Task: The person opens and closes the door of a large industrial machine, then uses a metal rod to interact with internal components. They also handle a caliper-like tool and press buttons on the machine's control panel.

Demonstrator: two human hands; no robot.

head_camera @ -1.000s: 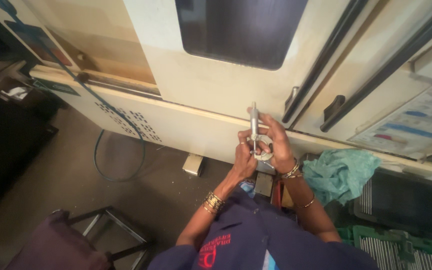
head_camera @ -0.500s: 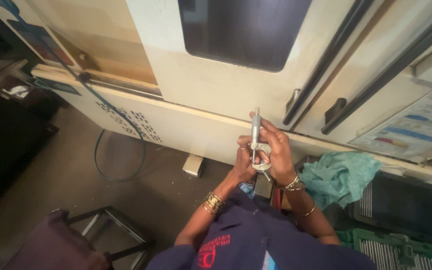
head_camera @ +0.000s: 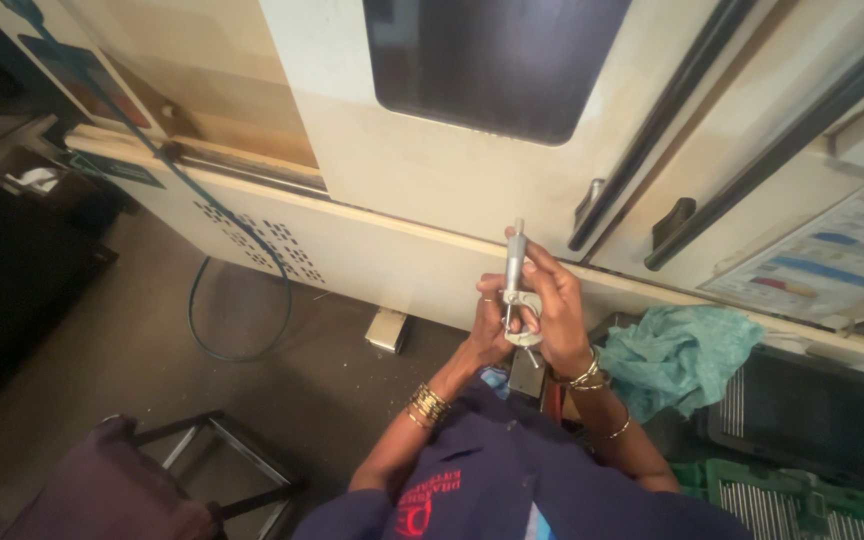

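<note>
Holding a metal micrometer (head_camera: 518, 290) upright in front of the body, the person grips it with both hands at about chest height, just before the lower panel of a cream-coloured machine (head_camera: 422, 190). The right hand (head_camera: 558, 312) wraps the frame and barrel from the right side, its grip pressed together around the tool, thumb against the shaft. The left hand (head_camera: 489, 325) comes up from below left, fingers pinching at the lower jaw end of the micrometer; whatever small part may sit between the measuring faces is too small to tell. The thin spindle end points upward, clear of both hands.

Bangles show on both wrists. A dark window (head_camera: 497, 60) is set in the machine door above, with two black bar handles (head_camera: 652, 150) slanting to its right. A teal cloth (head_camera: 682, 355) lies bunched just right of the right forearm, beside a dark tray (head_camera: 802, 410). A green crate (head_camera: 792, 500) sits at lower right. A blue hose (head_camera: 237, 320) loops on the floor to the left, and a dark stool (head_camera: 122, 480) stands at lower left.
</note>
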